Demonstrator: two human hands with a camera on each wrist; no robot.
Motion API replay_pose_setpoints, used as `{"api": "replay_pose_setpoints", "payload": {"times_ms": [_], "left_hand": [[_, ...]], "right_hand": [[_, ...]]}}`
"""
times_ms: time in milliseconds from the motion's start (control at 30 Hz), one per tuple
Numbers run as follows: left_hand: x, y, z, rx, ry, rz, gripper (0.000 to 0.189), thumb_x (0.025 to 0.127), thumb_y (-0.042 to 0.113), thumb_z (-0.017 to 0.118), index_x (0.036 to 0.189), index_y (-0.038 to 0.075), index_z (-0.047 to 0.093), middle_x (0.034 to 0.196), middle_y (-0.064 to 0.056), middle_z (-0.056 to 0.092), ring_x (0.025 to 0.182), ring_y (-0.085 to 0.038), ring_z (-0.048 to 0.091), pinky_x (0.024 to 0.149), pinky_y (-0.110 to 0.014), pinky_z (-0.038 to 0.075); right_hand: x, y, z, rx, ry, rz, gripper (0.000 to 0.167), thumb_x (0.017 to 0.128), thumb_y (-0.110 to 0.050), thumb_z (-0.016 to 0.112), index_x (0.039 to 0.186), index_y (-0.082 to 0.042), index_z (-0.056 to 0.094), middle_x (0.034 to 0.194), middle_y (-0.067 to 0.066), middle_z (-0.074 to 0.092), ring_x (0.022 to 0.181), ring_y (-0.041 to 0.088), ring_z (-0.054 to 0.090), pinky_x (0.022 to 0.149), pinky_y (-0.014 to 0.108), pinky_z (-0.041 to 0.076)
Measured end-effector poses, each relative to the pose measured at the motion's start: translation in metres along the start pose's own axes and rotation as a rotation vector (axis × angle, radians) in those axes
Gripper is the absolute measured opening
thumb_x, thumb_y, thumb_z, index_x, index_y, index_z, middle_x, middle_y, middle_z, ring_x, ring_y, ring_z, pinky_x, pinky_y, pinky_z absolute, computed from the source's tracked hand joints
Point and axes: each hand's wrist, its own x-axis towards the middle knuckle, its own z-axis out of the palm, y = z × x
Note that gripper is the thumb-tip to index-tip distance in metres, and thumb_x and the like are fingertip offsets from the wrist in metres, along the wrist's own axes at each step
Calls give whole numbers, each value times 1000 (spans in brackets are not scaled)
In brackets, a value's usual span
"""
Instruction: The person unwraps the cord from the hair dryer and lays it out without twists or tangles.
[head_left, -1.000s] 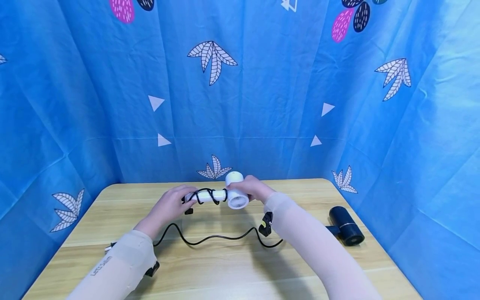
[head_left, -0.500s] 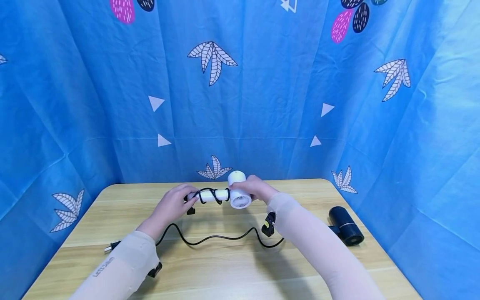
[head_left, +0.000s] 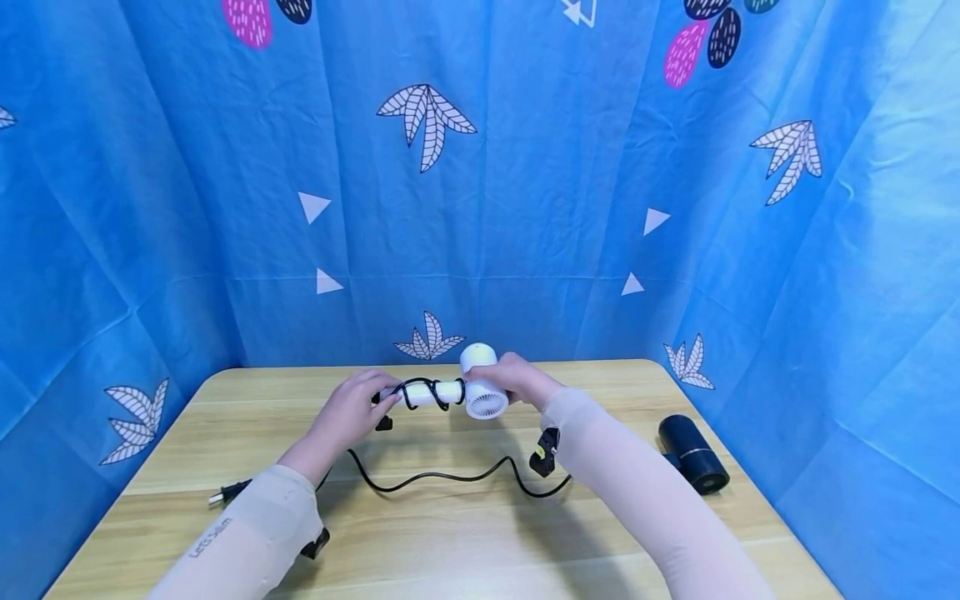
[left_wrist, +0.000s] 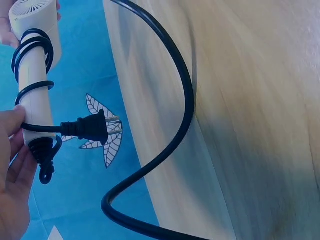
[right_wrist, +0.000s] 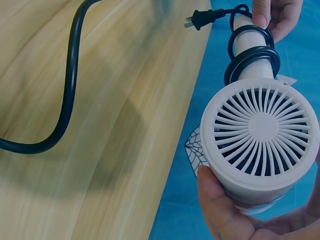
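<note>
A white hair dryer (head_left: 485, 403) is held above the table's far part, its round vented end facing the person. Its black cord (right_wrist: 252, 59) is coiled round the handle, and a two-pin plug (left_wrist: 90, 127) sticks out near the handle's end. My left hand (head_left: 352, 417) grips the lower end of the handle, thumb on the cord in the left wrist view. Round the barrel curls my right hand (head_left: 519, 379), its thumb beside the vented end in the right wrist view. Part of the right hand is hidden behind the barrel.
A black hair dryer (head_left: 692, 452) lies at the right of the wooden table (head_left: 435, 550). Its black cord (head_left: 450, 477) snakes across to a plug (head_left: 227, 493) at the left. A blue patterned curtain (head_left: 480, 192) surrounds the table's back and sides.
Both hands and the white hair dryer have shifted slightly to the right. The grips look the same, and the black hair dryer has stayed in place.
</note>
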Motion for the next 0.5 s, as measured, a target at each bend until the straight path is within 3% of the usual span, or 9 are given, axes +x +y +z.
{"api": "replay_pose_setpoints", "payload": {"times_ms": [500], "left_hand": [[-1, 12, 4, 41, 26, 10, 20, 94, 18, 72, 112, 10, 76, 104, -2, 71, 96, -24, 65, 83, -43, 56]], "right_hand": [[-8, 4, -5, 4, -4, -17, 64, 80, -36, 80, 119, 8, 53, 96, 18, 67, 77, 26, 70, 64, 35, 61]]}}
